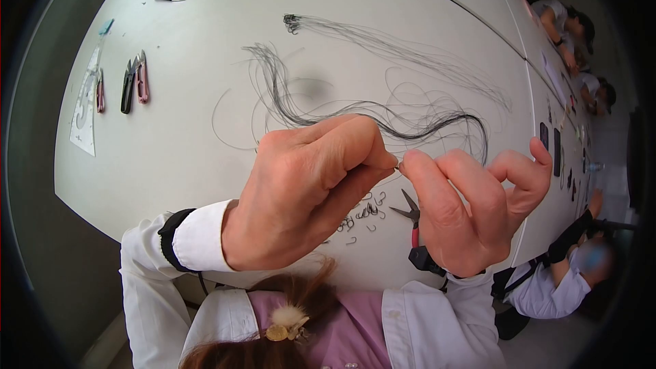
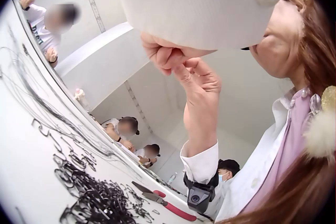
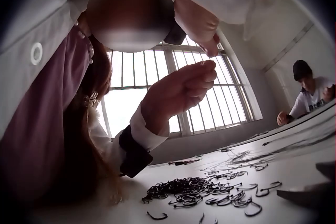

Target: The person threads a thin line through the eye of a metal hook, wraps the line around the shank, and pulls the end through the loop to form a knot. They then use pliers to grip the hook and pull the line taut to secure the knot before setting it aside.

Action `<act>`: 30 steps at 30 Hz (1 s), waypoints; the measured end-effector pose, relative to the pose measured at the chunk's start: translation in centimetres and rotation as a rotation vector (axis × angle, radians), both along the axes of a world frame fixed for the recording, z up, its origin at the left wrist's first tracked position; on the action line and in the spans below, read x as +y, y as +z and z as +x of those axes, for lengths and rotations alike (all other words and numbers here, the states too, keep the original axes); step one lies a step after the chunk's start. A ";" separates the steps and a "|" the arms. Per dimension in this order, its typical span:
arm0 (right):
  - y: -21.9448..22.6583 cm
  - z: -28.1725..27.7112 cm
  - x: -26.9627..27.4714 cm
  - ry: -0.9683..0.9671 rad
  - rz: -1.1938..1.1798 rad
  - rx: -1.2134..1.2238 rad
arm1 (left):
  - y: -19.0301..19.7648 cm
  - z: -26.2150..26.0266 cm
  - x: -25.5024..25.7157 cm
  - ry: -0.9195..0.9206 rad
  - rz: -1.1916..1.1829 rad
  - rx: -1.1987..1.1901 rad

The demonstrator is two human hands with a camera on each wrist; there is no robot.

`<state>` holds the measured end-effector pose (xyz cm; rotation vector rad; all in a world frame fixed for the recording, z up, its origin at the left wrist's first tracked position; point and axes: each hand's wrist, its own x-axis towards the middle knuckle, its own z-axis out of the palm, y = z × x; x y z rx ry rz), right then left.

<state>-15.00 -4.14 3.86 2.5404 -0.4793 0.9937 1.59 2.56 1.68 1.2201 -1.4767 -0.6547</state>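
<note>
Both hands (image 1: 396, 164) pinching thin dark hook (image 3: 203, 62)

Workshop: long shared white table (image 1: 205, 157), seated workers (image 1: 581, 27) alongside, hook pile (image 3: 205, 190), thread snips (image 1: 134, 82), pliers (image 1: 410, 215).

— What is the person wearing?
— A white long-sleeved shirt (image 1: 205, 314) over a lilac top (image 1: 342, 335), with black wrist straps (image 1: 167, 239) at both cuffs.
— And the hair?
— Reddish-brown, held by a furry clip (image 1: 287, 321).
</note>
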 end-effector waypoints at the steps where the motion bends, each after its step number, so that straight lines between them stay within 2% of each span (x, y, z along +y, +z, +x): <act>1: 0.3 -0.1 -0.2 -0.002 0.001 0.000 | 0.0 0.0 0.0 -0.010 -0.009 0.003; 3: 0.8 -0.3 -0.6 0.006 0.153 0.050 | -0.1 -0.1 0.0 -0.020 -0.017 0.007; 8: 0.1 0.4 -2.0 0.103 0.253 -0.059 | -0.2 0.0 0.0 -0.025 0.000 0.006; 14: 0.0 0.5 -2.6 0.175 0.510 -0.079 | -0.1 0.0 0.0 -0.011 -0.037 -0.007; 16: 0.2 0.5 -2.7 0.185 0.707 -0.065 | 0.0 0.0 0.2 -0.009 -0.016 -0.022; 17: 0.2 0.5 -2.8 0.185 0.706 -0.066 | 0.0 0.0 0.3 -0.006 0.005 -0.036; 19: 0.1 0.5 -3.0 0.260 0.919 -0.067 | 0.1 0.0 0.4 -0.004 -0.001 -0.043; 20: -0.1 0.5 -3.0 0.259 0.918 -0.069 | 0.1 0.0 0.4 0.000 -0.008 -0.049; 22: -0.5 0.5 -3.0 0.331 1.152 -0.091 | 0.1 -0.1 0.3 0.000 -0.025 -0.025; 23: -0.6 0.5 -3.1 0.331 1.150 -0.092 | 0.1 -0.1 0.3 0.002 -0.042 0.000; 25: -0.8 0.6 -3.2 0.372 1.326 -0.094 | -0.1 0.0 0.1 -0.018 -0.057 0.025; 30: -1.2 0.6 -3.2 0.382 1.439 -0.082 | -0.3 0.2 0.1 -0.073 -0.025 0.101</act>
